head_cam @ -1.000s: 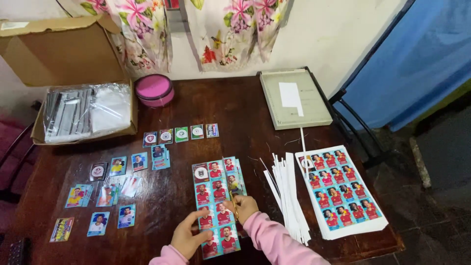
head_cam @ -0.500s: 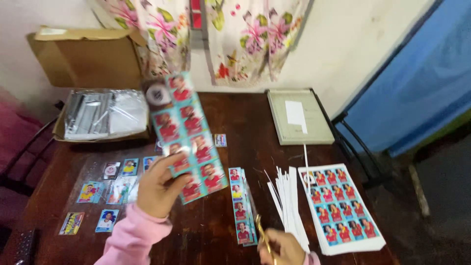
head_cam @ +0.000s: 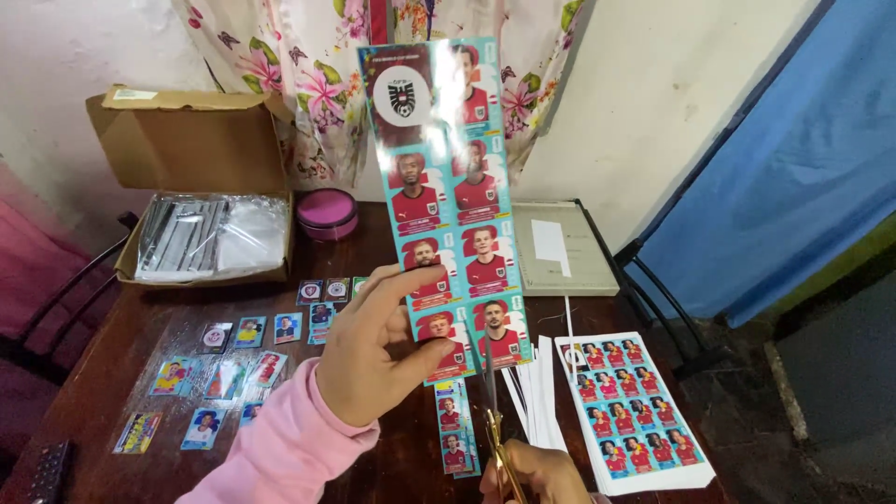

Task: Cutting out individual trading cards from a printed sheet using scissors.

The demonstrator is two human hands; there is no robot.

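Observation:
My left hand (head_cam: pixel 378 345) holds a tall sheet of football stickers (head_cam: pixel 446 201) upright in front of me, pinched at its lower left edge. The sheet shows two columns of players in red shirts on a light blue ground, with a round badge at the top. My right hand (head_cam: pixel 541 471) sits at the bottom edge of the view, closed on the gold handles of a pair of scissors (head_cam: pixel 495 411). The blades point up at the sheet's lower edge. A narrower sticker strip (head_cam: pixel 455 429) lies on the wooden table (head_cam: pixel 392 467) beneath.
A full sticker sheet (head_cam: pixel 637 411) and white cut strips (head_cam: pixel 530 392) lie to the right. Loose single stickers (head_cam: pixel 224 369) spread across the left. A cardboard box of clear sleeves (head_cam: pixel 201 233), a pink round tin (head_cam: pixel 326 213) and a paper cutter (head_cam: pixel 560 252) stand at the back.
My left hand has lifted the sticker sheet from the table to upright in front of the camera. My right hand has picked up scissors and brought them to the sheet's lower edge.

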